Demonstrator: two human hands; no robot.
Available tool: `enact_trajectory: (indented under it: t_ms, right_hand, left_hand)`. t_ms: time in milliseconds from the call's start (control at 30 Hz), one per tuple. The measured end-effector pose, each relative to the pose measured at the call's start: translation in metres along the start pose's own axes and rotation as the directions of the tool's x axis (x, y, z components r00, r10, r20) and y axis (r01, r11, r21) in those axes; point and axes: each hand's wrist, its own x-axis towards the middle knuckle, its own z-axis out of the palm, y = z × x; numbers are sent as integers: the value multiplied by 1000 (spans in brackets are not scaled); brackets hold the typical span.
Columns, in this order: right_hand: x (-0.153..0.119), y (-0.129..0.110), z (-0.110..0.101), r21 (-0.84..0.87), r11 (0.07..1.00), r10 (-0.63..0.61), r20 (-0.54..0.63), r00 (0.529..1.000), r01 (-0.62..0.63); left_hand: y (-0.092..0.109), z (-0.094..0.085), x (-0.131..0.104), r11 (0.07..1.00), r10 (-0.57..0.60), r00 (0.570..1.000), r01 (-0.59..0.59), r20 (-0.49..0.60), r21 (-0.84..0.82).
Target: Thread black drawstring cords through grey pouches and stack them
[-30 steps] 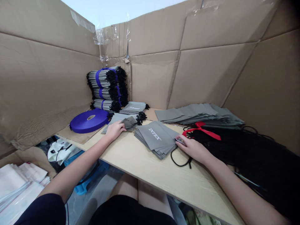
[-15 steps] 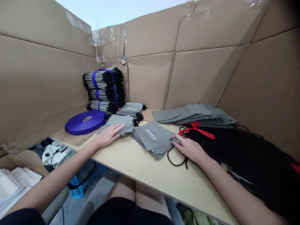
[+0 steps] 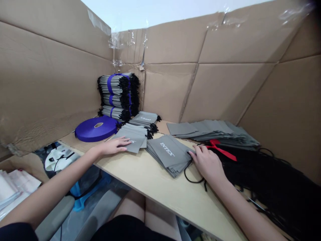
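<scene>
My left hand lies flat, fingers stretched over a grey pouch with white lettering, which rests on other pouches with black cord ends. To its right, a fanned stack of grey INTEX pouches lies on the table. At that stack's right corner, my right hand is closed, thumb and fingers pinched on a black cord that loops down onto the table. Whether these fingers also touch the top pouch or hold a small tool, I cannot tell.
Purple-banded pouch bundles stand in the back corner behind a purple ribbon roll. Grey pouches without visible cords lie along the back. A black cord heap with a red tie covers the right side. Cardboard walls enclose the table.
My left hand has slid a pouch slightly forward, so its lettering partly shows. My right hand has turned knuckles-up at the stack's corner; the metal piece seen in it before is now hidden. The view has shifted.
</scene>
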Motion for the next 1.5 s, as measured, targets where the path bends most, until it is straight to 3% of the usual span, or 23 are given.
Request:
enact_trajectory:
  t_ms: [67,167,267,367,433,500,567,600,667,733,833,967,1100,1233,1333,1500]
  right_hand:
    - [6,-16,-12,23,996,-81,-94,992,84]
    - [21,-59,-24,159,957,-226,-107,968,241]
    - [45,-108,-24,327,827,-469,-46,882,457]
    - [71,-138,-14,433,739,-556,-39,830,516]
    - [82,-145,-6,457,754,-525,-13,851,472]
    - [86,-146,1,459,767,-498,-14,867,449]
    - [85,-145,5,455,774,-483,-25,875,440]
    - [84,-144,7,455,777,-475,-30,880,435]
    - [83,-144,7,455,784,-457,-37,889,422]
    - [85,-146,5,452,793,-436,-48,898,409]
    - [91,-149,1,452,808,-390,-72,918,379]
    - [93,-155,0,520,821,-208,-111,972,235]
    - [90,-161,1,588,799,-92,-86,992,125]
    - [87,-165,-3,571,813,-24,-158,987,111]
    - [86,-172,-4,555,821,-96,-99,991,135]
    - [91,-182,10,557,804,-295,68,953,209]
  left_hand:
    - [-2,-3,-3,999,3,999,-5,-33,-39]
    - [-2,-6,-5,999,37,998,-38,-40,-26]
    - [2,-8,-5,999,30,997,-29,-65,14]
    - [-1,-9,-3,997,-63,985,68,-159,27]
    - [-9,-8,0,983,-171,939,185,-298,20]
    - [-16,-7,5,958,-267,841,283,-471,-37]
    - [-18,-4,11,950,-298,753,297,-587,-101]
    - [-17,-3,13,959,-270,742,266,-613,-100]
    - [-9,0,17,989,-135,798,145,-588,-31]
    - [0,4,17,999,36,880,-20,-474,39]
    - [10,8,16,992,129,931,-125,-341,34]
    - [15,3,18,990,129,943,-140,-306,-14]
    - [19,-2,24,985,164,949,-173,-269,-10]
    - [14,2,29,994,100,915,-78,-391,72]
    - [6,4,30,983,94,885,-11,-455,181]
    - [3,7,27,952,171,931,-72,-321,298]
